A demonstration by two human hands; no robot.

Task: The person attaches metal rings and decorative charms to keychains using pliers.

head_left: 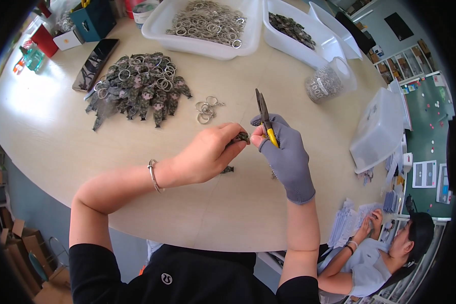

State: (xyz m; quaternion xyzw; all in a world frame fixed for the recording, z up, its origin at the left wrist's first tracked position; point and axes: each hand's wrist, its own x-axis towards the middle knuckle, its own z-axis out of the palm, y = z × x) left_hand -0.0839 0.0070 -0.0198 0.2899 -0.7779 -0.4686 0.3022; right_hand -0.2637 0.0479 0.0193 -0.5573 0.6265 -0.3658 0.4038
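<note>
My left hand (210,152), bare with a silver bracelet at the wrist, pinches a small camouflage-patterned figure (244,137). My right hand (287,154) wears a grey fingerless-tipped glove and grips pliers (266,119) with yellow handles, their dark jaws pointing away from me. Its bare fingertips meet close by the figure; any tiny part between them is too small to make out. Under my left hand another camouflage piece (228,169) lies on the table. Just beyond that hand rests a little group of key rings (206,110).
A heap of camouflage figure keychains (142,88) lies at the left, beside a phone (95,65). White tubs of key rings (205,25) and dark figures (291,30) stand at the back. A tipped cup of small metal parts (325,85) is right. A co-worker (375,253) handles papers.
</note>
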